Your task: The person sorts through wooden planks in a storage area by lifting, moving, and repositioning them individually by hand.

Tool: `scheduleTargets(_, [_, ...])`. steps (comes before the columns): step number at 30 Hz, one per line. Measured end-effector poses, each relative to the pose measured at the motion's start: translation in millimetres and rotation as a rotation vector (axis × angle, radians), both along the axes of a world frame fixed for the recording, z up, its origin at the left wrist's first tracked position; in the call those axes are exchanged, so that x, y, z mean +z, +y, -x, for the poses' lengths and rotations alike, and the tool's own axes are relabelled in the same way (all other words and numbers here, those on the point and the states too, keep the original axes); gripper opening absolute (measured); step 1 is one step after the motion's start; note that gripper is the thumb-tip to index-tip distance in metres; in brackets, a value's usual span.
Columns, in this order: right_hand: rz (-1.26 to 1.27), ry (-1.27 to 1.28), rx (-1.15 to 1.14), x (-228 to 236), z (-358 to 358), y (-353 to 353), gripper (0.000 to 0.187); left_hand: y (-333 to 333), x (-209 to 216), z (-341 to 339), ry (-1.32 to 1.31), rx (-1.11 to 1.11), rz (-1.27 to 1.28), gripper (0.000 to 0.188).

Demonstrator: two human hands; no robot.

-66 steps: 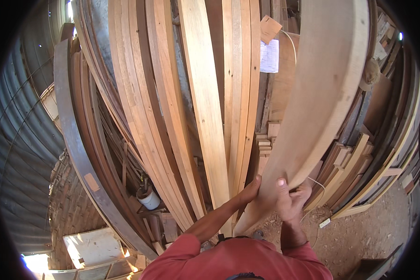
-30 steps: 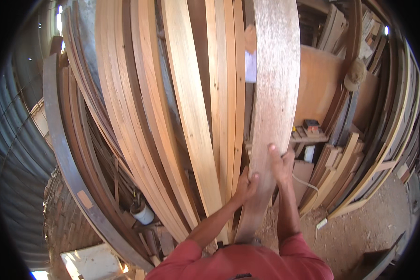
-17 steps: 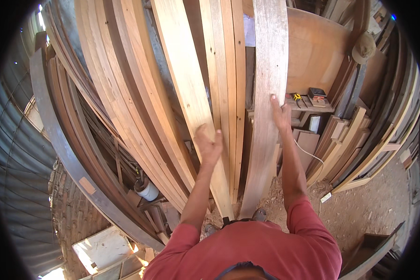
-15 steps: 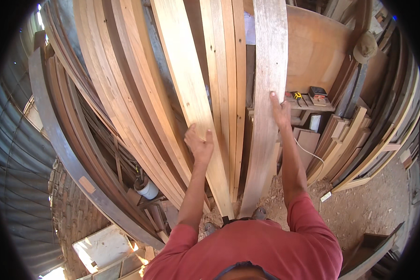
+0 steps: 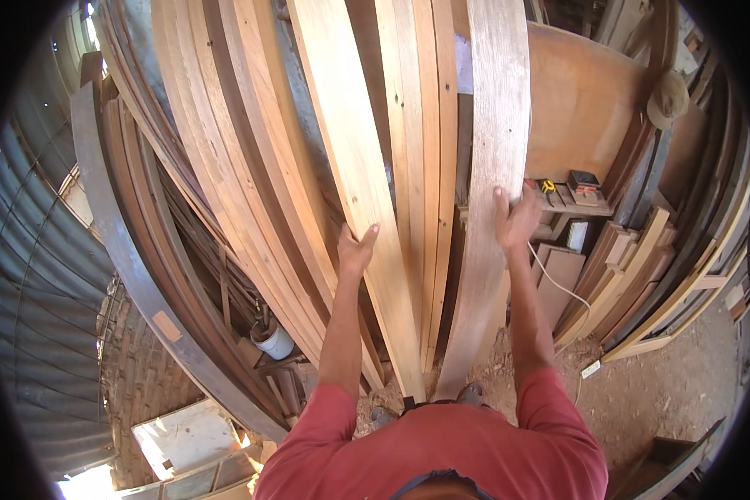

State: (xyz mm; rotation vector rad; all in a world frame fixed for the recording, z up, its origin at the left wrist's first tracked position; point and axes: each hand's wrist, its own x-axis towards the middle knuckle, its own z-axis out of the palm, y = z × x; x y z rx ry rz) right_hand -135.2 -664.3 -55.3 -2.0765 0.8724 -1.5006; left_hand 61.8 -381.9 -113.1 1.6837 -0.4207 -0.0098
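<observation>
Tall wooden planks lean upright in front of me. My right hand (image 5: pixel 515 218) grips the right edge of a wide grey-brown plank (image 5: pixel 493 150) standing almost vertical. My left hand (image 5: pixel 356 249) holds the left edge of a pale yellowish plank (image 5: pixel 350 158) that tilts to the upper left. Between them stand two narrow light planks (image 5: pixel 421 142). Both arms wear red sleeves and reach up from the lower edge.
More long boards (image 5: pixel 225 167) lean at the left against a corrugated metal wall (image 5: pixel 33 250). A white bucket (image 5: pixel 272 340) sits at their feet. A shelf with small tools (image 5: pixel 571 196), stacked offcuts (image 5: pixel 633 267) and a white cable (image 5: pixel 558 287) lie right. Dirt floor (image 5: pixel 675 367) below.
The wide plank swung from a rightward lean to nearly upright against the stack. My left hand let go of it and moved left onto the pale plank's edge.
</observation>
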Motion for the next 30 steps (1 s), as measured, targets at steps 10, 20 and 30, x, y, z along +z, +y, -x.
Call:
scheduleTargets(10, [-0.357, 0.060, 1.055, -58, 17, 153, 0.058, 67, 17, 85, 0.071, -0.304, 0.145, 0.053])
scheduleTargets(20, [-0.880, 0.070, 1.394, -86, 38, 254, 0.057, 137, 29, 148, -0.073, 0.103, 0.330, 0.049])
scheduleTargets(30, [-0.593, 0.022, 1.393, -62, 31, 306, 0.058, 175, 85, 160, -0.294, 0.343, 0.172, 0.058])
